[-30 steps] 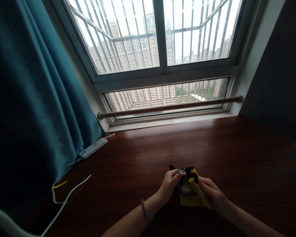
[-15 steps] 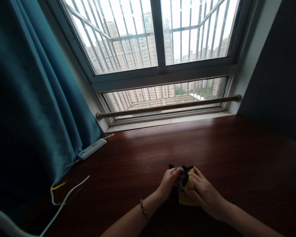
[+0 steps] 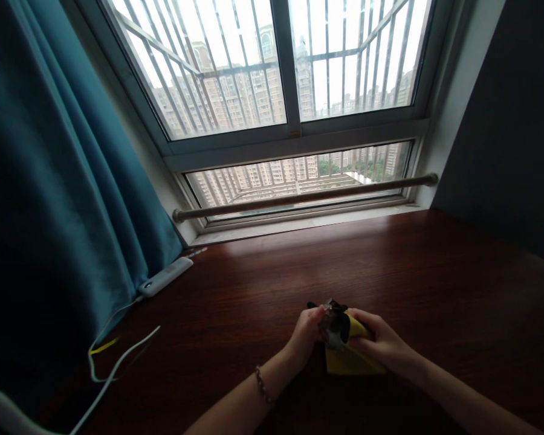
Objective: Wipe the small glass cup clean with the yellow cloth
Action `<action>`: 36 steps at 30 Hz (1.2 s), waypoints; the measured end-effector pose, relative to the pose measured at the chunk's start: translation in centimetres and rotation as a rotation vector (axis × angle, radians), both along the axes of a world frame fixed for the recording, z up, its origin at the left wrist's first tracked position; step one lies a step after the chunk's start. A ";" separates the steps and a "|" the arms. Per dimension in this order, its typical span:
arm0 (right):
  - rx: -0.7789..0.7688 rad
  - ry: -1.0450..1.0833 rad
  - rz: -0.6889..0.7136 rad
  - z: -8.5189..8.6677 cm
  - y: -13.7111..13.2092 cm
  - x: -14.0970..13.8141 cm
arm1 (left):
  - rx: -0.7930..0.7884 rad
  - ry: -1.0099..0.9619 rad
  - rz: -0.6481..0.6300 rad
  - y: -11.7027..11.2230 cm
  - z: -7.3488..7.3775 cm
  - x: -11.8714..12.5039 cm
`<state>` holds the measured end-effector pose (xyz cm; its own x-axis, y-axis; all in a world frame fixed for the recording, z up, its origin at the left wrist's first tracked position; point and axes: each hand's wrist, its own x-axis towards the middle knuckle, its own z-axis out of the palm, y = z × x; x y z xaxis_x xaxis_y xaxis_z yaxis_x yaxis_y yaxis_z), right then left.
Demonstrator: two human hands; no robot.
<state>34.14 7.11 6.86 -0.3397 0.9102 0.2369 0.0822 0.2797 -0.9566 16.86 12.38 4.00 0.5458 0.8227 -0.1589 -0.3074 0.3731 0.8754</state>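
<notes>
My left hand (image 3: 304, 334) is closed on the left side of a small black object with shiny, see-through parts (image 3: 336, 323); its exact kind is not clear. Fingers of my right hand (image 3: 381, 343) are wrapped round a yellow cloth (image 3: 351, 361), pressing a fold of it against the object's right side. The cloth's lower part hangs below both hands, over the dark wooden tabletop (image 3: 263, 290). A beaded bracelet (image 3: 262, 385) circles my left wrist.
On the left, a white power strip (image 3: 167, 278) lies beside a blue curtain (image 3: 95, 181). A white cable (image 3: 118, 368) and a yellow strip (image 3: 104, 346) are nearer me. Behind the tabletop are a rail (image 3: 308, 197) and a barred window.
My right hand has shifted slightly and changed its grip, with its fingers more curled round the yellow cloth. More of the cloth shows below. The black object has turned a little.
</notes>
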 end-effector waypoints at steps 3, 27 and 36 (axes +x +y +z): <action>-0.123 0.198 -0.041 -0.5 0.3 0.1 | -0.055 -0.123 -0.050 -0.1 0.1 -0.2; 0.713 -0.614 -0.192 -2.4 -1.0 -0.4 | -0.253 -0.270 -0.266 -0.7 1.1 0.7; 0.502 -0.498 -0.183 -2.1 -0.7 -0.6 | -0.157 -0.223 -0.259 -0.9 1.1 0.2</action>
